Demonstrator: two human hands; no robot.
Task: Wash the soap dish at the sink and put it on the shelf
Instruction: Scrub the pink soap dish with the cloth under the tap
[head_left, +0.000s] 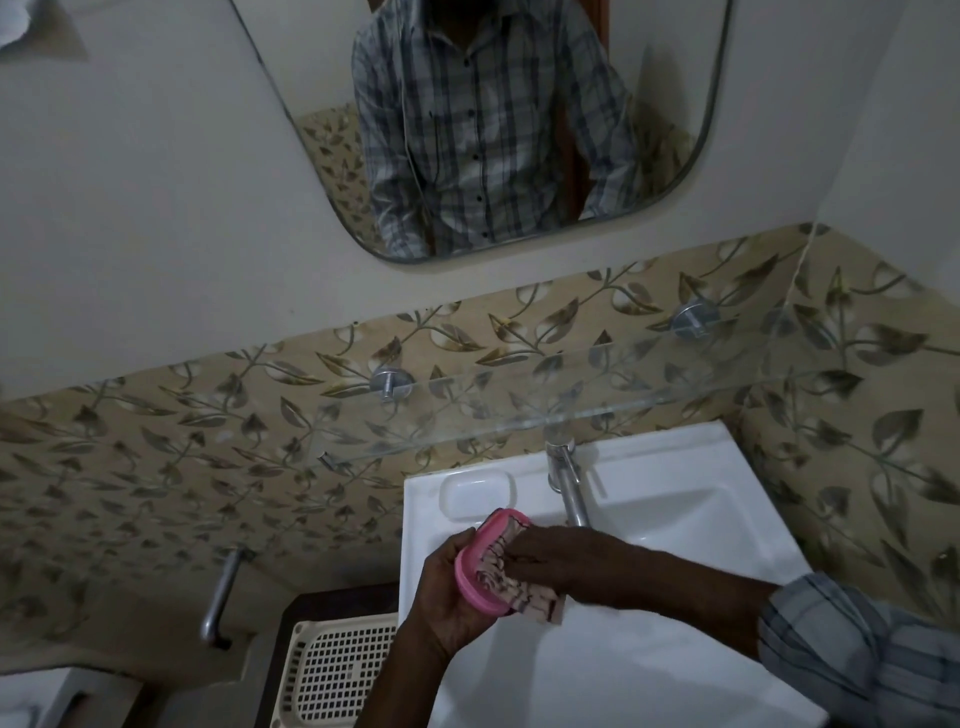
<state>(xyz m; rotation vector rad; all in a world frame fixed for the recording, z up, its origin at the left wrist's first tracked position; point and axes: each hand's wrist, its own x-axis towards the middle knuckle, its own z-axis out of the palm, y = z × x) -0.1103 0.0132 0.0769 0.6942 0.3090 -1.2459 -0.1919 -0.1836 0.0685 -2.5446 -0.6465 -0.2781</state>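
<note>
A pink soap dish (470, 569) is held on edge over the left side of the white sink (675, 545). My left hand (447, 608) grips it from below and behind. My right hand (566, 564) presses a patterned pale cloth (524, 587) into the dish's hollow. The cloth hides most of the inside of the dish. The steel tap (569, 488) stands just behind my hands; no water stream is visible. A glass shelf (571, 395) on two metal pegs runs along the wall above the sink.
A moulded soap recess (478, 496) lies in the sink's back left corner. A cream plastic basket (343, 670) sits left of the sink on a dark stand. A metal pipe (221, 597) juts from the tiled wall. A mirror (493, 124) hangs above.
</note>
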